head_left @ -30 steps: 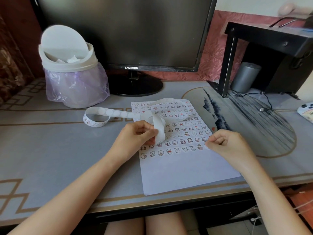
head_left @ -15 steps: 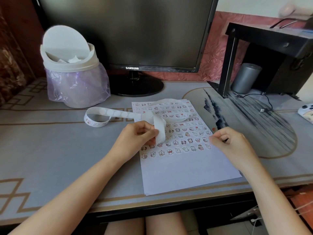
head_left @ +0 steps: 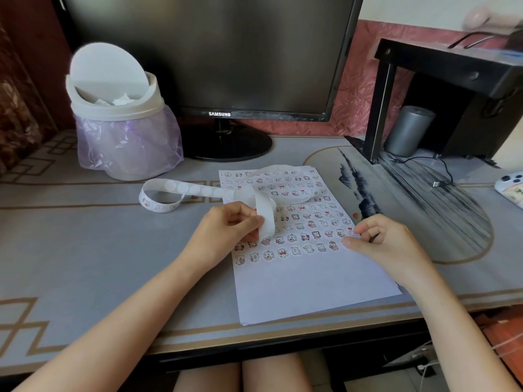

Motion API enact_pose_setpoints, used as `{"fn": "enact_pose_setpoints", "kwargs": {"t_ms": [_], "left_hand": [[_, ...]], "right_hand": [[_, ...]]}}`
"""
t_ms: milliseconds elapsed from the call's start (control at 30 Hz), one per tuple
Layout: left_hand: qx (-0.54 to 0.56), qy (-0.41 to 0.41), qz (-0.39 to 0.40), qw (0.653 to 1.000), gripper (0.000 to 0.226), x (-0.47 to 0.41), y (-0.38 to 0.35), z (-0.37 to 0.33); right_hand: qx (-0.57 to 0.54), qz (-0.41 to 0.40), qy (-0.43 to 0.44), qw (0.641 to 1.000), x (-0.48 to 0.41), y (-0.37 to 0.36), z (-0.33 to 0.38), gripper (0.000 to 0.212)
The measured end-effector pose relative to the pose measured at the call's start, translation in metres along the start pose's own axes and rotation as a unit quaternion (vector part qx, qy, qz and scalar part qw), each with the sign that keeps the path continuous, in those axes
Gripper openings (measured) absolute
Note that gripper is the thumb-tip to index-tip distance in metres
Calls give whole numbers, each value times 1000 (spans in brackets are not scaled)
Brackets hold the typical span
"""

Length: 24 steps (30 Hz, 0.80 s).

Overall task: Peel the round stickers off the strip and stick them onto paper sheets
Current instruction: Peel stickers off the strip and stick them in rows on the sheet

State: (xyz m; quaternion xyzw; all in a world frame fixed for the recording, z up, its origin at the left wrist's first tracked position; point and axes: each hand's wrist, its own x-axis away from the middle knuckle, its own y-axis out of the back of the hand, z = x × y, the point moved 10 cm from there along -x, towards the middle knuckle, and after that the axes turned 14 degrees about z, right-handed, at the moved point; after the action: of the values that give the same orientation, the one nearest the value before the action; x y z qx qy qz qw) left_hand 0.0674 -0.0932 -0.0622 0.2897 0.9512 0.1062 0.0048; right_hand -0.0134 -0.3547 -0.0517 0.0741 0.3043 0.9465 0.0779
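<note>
A white paper sheet (head_left: 311,287) lies on the desk in front of me, its upper half covered with rows of small round cartoon stickers (head_left: 300,239). A long white sticker strip (head_left: 195,189) loops across the sheet's top and curls off to the left. My left hand (head_left: 226,233) pinches a bend of that strip just above the sheet's left side. At the sheet's right edge is my right hand (head_left: 387,244), fingers curled, thumb tip pressing down beside the end of the lowest sticker rows. Whether a sticker lies under the thumb is hidden.
A white bin with a purple liner (head_left: 121,131) stands at the back left, and a dark monitor (head_left: 215,58) behind the sheet. A black shelf (head_left: 441,69), a grey cylinder (head_left: 407,131) and a cable (head_left: 438,176) occupy the right. The desk's front edge (head_left: 198,335) is near.
My right hand drifted slightly up and back along the sheet's right edge, and its thumb now stretches out onto the paper. My left hand keeps its hold on the strip.
</note>
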Motion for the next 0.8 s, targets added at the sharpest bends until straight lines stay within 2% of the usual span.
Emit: {"fn": "enact_pose_setpoints", "kwargs": {"t_ms": [233, 367, 533, 700, 800], "left_hand": [[-5, 1, -2, 1000, 11, 0, 0, -1], [-1, 0, -1, 1000, 12, 0, -1, -1], [4, -3, 1, 1000, 12, 0, -1, -1], [4, -6, 2, 1000, 12, 0, -1, -2], [4, -7, 1, 1000, 12, -1, -1, -1]], "right_hand": [[-8, 17, 3, 1000, 2, 1, -1, 12], [-16, 4, -2, 1000, 1, 0, -2, 20], [26, -28, -2, 999, -2, 4, -2, 11], [30, -39, -6, 999, -1, 2, -1, 20], [59, -43, -12, 997, -2, 2, -1, 14]]}}
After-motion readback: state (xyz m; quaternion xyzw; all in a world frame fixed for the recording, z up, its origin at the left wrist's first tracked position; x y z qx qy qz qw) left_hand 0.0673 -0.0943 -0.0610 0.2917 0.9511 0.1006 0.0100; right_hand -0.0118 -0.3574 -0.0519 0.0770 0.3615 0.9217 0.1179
